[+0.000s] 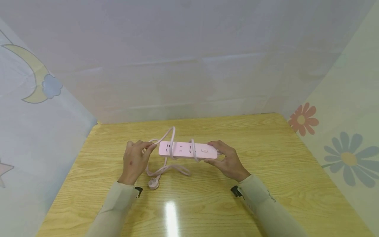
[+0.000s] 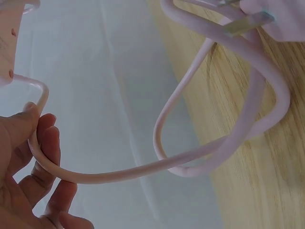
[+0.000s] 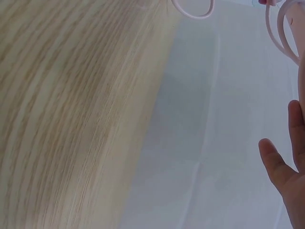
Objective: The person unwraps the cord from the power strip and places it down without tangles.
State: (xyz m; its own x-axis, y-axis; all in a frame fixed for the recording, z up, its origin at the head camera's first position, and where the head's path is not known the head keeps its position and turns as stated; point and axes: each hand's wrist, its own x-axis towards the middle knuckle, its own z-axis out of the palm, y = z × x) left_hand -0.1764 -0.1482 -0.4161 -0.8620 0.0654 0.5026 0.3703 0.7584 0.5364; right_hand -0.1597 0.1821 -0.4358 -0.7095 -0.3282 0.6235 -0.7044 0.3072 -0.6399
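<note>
A pink power strip (image 1: 185,149) is held above the wooden table, with its sockets and switch facing the head camera. Its pink cord (image 1: 171,141) loops around the body in two places. My right hand (image 1: 226,159) grips the strip's right end between thumb and fingers. Just off the left end, my left hand (image 1: 136,159) pinches the cord; the left wrist view shows the cord (image 2: 119,176) running between thumb and fingers. Slack cord hangs below in loose loops, and the plug (image 1: 153,183) lies low by the left wrist. In the right wrist view only part of the right hand (image 3: 290,167) shows.
The wooden table (image 1: 266,197) spreads beneath both hands. A pale cloth backdrop (image 1: 183,82) rises behind its far edge, with patterned side walls bearing a moon (image 1: 37,72) and flowers (image 1: 348,158). A dark band (image 1: 237,191) shows at each wrist.
</note>
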